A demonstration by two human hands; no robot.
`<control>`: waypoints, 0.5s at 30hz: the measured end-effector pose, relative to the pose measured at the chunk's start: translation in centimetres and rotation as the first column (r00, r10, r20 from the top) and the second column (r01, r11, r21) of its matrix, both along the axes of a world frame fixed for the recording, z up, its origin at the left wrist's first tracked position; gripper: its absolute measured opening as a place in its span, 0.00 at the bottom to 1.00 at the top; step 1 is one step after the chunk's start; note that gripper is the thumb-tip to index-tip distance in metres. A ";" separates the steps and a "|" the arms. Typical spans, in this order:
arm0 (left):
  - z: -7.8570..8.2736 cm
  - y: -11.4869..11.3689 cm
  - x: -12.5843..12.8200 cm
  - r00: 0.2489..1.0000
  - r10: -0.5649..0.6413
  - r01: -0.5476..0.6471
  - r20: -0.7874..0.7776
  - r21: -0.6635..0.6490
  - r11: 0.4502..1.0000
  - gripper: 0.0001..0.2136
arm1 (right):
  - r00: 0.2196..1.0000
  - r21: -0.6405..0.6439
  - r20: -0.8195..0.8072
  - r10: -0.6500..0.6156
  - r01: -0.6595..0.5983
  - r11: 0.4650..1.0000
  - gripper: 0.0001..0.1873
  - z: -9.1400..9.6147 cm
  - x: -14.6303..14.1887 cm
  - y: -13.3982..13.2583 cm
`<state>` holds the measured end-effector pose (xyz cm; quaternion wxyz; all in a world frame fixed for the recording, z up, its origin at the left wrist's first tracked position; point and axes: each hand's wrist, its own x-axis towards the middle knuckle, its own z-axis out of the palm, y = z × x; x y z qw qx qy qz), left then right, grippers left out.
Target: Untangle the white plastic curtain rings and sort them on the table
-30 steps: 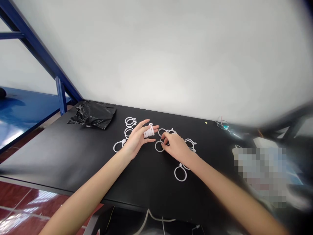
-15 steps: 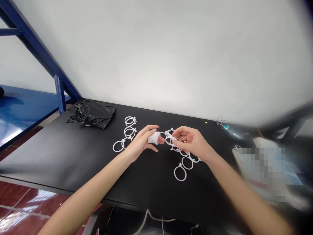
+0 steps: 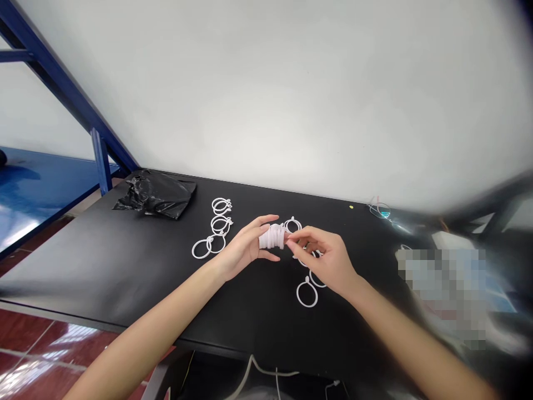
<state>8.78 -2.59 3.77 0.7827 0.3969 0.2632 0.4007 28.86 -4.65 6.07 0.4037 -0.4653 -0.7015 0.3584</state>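
Note:
A stack of white curtain rings is threaded over the middle fingers of my left hand, its thumb and outer fingers spread around them. My right hand is closed in a pinch at the right end of that stack, touching the last ring beside the left fingertips. Loose white rings with small eyelets lie on the black table under and around my right hand, which partly hides them. More loose rings lie left of my left hand.
A crumpled black plastic bag lies at the table's back left. Eyeglasses rest near the wall at the right, with a blurred white and blue item in front of them. A blue metal frame stands left; cables hang below the front edge.
My right hand has brought rings leftward onto the left fingers, and the stack there is longer. Fewer loose rings show near my right hand.

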 end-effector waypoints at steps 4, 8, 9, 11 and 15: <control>0.2 -0.1 -0.2 0.995 -0.096 0.095 0.011 0.039 0.995 0.19 | 0.995 0.095 -0.014 -0.097 0.098 0.991 0.06 -0.1 0.7 -0.1; 0.1 -0.3 -0.3 0.969 -0.248 0.246 0.024 0.061 0.967 0.22 | 1.000 -0.070 -0.029 0.010 -0.012 0.997 0.16 -0.2 0.6 0.5; 0.1 -0.3 -0.3 0.960 -0.279 0.277 0.022 0.066 0.958 0.23 | 0.998 -0.117 -0.057 0.027 -0.033 0.993 0.16 -0.3 0.4 0.8; 0.0 -0.4 -0.3 0.947 -0.319 0.318 0.018 0.069 0.946 0.25 | 0.992 -0.186 -0.121 0.023 -0.046 0.981 0.15 -0.7 0.1 1.4; -0.1 -0.3 -0.3 0.943 -0.330 0.326 0.045 0.076 0.942 0.30 | 0.985 -0.295 -0.171 0.002 -0.053 0.954 0.12 -1.8 -0.1 2.5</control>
